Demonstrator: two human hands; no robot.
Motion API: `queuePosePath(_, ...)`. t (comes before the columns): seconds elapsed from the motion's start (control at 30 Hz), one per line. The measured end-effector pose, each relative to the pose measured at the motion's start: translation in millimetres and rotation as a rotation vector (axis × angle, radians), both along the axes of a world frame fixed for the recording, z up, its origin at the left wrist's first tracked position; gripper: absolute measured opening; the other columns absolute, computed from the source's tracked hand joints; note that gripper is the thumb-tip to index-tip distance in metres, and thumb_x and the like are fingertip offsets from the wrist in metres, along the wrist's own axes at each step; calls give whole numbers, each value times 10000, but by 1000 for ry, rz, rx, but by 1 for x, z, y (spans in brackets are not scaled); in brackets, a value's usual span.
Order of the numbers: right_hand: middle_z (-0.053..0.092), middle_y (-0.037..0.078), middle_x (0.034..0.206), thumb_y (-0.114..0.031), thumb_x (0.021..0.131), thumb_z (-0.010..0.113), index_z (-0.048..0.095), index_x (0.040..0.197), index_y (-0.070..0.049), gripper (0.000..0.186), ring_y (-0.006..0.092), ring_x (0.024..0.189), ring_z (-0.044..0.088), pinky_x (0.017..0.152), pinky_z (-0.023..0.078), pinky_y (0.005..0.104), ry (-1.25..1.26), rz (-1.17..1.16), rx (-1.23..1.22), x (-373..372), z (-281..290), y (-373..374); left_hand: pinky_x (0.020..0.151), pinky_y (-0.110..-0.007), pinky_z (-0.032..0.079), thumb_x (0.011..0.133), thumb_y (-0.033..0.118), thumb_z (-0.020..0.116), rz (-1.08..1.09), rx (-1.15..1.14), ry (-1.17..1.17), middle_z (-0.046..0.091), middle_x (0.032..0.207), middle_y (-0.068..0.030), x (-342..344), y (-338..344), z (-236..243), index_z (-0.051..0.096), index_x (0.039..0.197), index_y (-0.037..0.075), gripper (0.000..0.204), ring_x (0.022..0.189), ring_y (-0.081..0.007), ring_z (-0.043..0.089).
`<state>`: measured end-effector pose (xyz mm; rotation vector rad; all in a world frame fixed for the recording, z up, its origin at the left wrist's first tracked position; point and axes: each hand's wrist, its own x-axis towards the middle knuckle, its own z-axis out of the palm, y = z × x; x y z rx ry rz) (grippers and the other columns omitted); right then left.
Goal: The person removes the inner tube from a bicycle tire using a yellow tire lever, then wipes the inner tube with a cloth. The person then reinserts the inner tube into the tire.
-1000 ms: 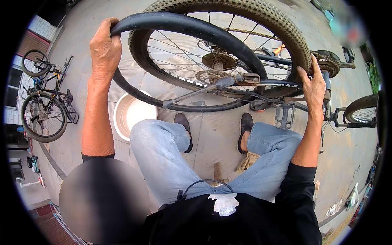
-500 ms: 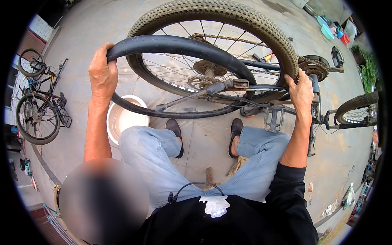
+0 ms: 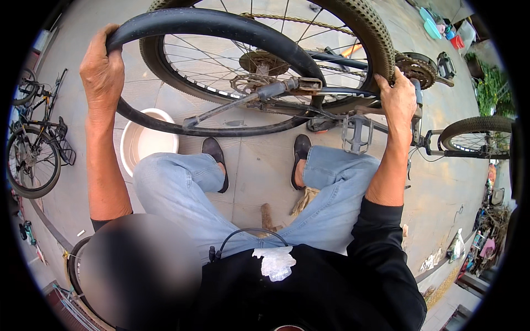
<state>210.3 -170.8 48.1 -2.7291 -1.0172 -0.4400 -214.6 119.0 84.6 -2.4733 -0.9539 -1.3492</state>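
Observation:
A black inner tube [image 3: 221, 25] forms a large, rounded loop in front of the bicycle's rear wheel. My left hand [image 3: 103, 71] is closed round its left end. The tube's right end passes among the frame parts beside the kickstand [image 3: 229, 107]. My right hand [image 3: 398, 98] grips the right side of the knobby tyre [image 3: 381, 41], fingers over the tread, close to the crankset [image 3: 417, 71]. This tyre is on the spoked wheel, with the sprocket [image 3: 264, 63] and chain showing through it. A pedal [image 3: 358, 135] is just below my right wrist.
A white basin [image 3: 126, 146] stands on the paved floor by my left knee. The bicycle's front wheel [image 3: 480, 132] extends to the right. Another bicycle [image 3: 33, 160] is at the far left. Basins [image 3: 430, 26], plants [image 3: 491, 91] and clutter line the right side.
My left hand has drawn the tube a little further left, away from the wheel. My right hand stays on the tyre. The whole view has shifted slightly.

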Motion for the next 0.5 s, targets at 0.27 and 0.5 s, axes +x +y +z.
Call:
queuePosePath(0.27,678,190,1087,-418,862,739,575,1336,-74,608,344,1012,653,886,503,412,-25,397,580,-22,9,36,823,-317,542,889,-21,599,31,-1,54,720,985,-96,1,7,10,663,1181,104,325,876,-208,700)
queuePosePath(0.5,702,184,1061,-410,863,729,634,1278,-129,510,356,982,678,854,512,445,119,91,304,-22,10,20,825,-317,553,895,-15,595,-16,66,52,724,993,-84,1,10,9,668,1186,112,326,880,-199,703)
